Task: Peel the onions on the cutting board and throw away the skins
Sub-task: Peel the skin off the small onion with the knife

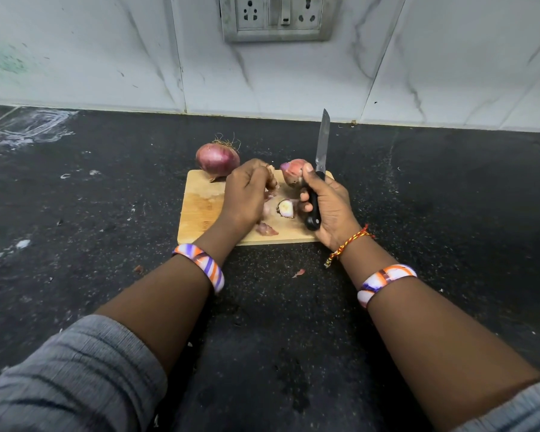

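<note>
While right hand point(328, 204) clasps knife point(320, 169) and half-peeled pink onion point(293, 174), left hand point(247, 194) pinches papery skin point(272, 179) beside it, unpeeled purple onion point(217, 159) beyond

Board point(200, 210): pale wood, matt. Table point(106, 188): dark speckled stone, dull. Knife point(321, 145): bright metal blade, glossy black handle. Onion point(217, 159): papery skin, slight sheen. Wall point(106, 57): glossy marbled tile.

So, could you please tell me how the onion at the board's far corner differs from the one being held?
The far onion rests untouched on the cutting board, skin and roots intact; the held onion is lifted in the right hand, beside the knife, and partly peeled. Both are red.
</note>
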